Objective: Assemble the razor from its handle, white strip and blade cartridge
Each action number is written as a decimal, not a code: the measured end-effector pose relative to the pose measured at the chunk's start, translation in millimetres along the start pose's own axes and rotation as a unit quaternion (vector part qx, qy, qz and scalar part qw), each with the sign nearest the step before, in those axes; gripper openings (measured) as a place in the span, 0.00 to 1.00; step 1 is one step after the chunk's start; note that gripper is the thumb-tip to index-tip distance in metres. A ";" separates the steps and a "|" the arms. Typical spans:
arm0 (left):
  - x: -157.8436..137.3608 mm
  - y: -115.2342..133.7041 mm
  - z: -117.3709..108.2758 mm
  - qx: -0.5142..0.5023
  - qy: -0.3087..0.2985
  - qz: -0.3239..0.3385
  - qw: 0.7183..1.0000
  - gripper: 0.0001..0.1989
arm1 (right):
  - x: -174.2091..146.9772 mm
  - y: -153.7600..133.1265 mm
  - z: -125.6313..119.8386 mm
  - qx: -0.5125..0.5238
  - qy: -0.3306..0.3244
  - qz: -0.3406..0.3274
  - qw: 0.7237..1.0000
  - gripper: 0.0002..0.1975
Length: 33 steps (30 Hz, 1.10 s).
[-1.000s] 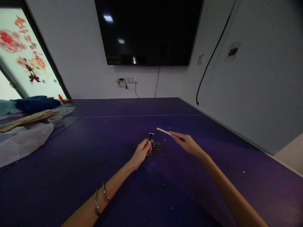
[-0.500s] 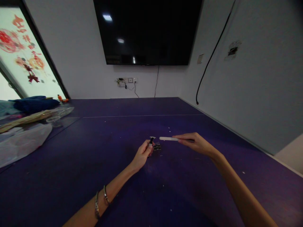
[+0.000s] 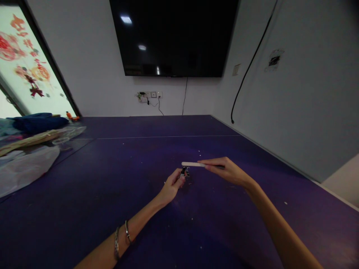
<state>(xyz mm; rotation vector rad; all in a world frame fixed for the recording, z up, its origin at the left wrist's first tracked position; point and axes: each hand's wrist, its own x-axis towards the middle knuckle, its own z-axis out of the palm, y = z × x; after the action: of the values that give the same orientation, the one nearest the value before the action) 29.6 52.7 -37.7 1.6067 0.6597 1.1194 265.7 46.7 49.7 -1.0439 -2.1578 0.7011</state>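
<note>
My left hand (image 3: 171, 186) is closed around a small black-and-silver piece (image 3: 183, 171), gripped between thumb and fingers just above the purple surface. Part of this piece is hidden by the fingers, and its kind is too small to make out. In my right hand (image 3: 232, 172), closed in a pinch, lies a slim white nail file (image 3: 193, 164) with a rounded end, pointing left and nearly level. The file's tip is right at the top of the small piece; whether they touch I cannot tell.
Small white bits dot the purple tabletop (image 3: 134, 209). To the left lie a clear plastic bag (image 3: 30, 168), a dark blue cloth (image 3: 39, 123) and a small orange item (image 3: 72, 116). A black cable (image 3: 252, 61) hangs down the right wall; a television (image 3: 174, 37) is mounted ahead.
The nail file and my right hand have shifted left, bringing the file's tip over the small piece. My left hand has moved slightly right, and the piece has tilted and sunk a little.
</note>
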 end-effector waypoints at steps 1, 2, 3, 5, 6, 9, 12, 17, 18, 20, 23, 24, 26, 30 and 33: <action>-0.2 0.3 0.0 0.000 0.000 -0.001 1.000 0.15 | 0.2 -0.4 0.8 0.003 -0.006 -0.003 1.000 0.16; -0.4 0.9 -0.2 -0.002 0.001 -0.002 1.000 0.15 | 0.1 -0.3 0.6 0.003 -0.013 -0.003 1.000 0.16; -0.3 1.7 -0.7 -0.006 0.005 -0.002 1.000 0.15 | -0.4 0.2 -0.6 0.002 -0.016 0.000 1.000 0.15; 0.2 3.0 -1.8 -0.017 0.015 -0.001 1.000 0.15 | -1.9 1.3 -4.2 -0.004 -0.013 0.010 1.000 0.15; 0.6 3.3 -2.0 -0.022 0.020 -0.001 1.000 0.15 | -2.4 1.5 -5.5 -0.007 -0.006 0.014 1.000 0.15; 1.3 1.7 -0.1 -0.034 0.024 -0.011 0.999 0.15 | -1.6 1.0 -3.5 -0.013 0.015 0.007 1.000 0.16; 0.4 0.0 3.4 -0.046 0.016 -0.032 0.998 0.15 | 1.4 2.7 2.2 -0.027 0.026 -0.003 0.999 0.16; -0.5 3.2 6.1 -0.098 0.034 -0.064 0.993 0.14 | 0.3 8.4 -0.6 -0.035 0.026 0.024 0.999 0.15; -0.4 3.8 6.8 -0.107 0.038 -0.070 0.991 0.14 | 0.0 8.0 -0.6 -0.032 0.029 0.027 0.999 0.16; -0.4 4.1 8.9 -0.115 0.039 -0.078 0.989 0.14 | 0.6 6.3 1.8 -0.023 0.033 0.021 0.999 0.16; -1.5 3.4 11.4 -0.119 0.028 -0.087 0.989 0.14 | 2.8 6.5 5.6 -0.018 0.025 0.012 0.999 0.15; -1.9 3.2 11.5 -0.120 0.026 -0.088 0.989 0.13 | 3.0 7.8 5.2 -0.022 0.022 0.015 0.999 0.15; -2.2 3.1 10.7 -0.124 0.030 -0.088 0.988 0.13 | 2.1 11.3 2.1 -0.030 0.019 0.028 0.999 0.15; -1.7 2.9 10.5 -0.125 0.038 -0.087 0.988 0.11 | 0.3 12.9 0.4 -0.031 0.035 0.037 0.998 0.15; -2.5 3.4 13.3 -0.120 0.029 -0.099 0.987 0.11 | 2.4 10.4 6.7 -0.018 0.035 0.022 0.999 0.15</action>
<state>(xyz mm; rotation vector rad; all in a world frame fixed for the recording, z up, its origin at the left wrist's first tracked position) 40.2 43.7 -35.9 1.2788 0.6794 1.0595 264.7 53.1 38.8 -1.1209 -2.1013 0.6389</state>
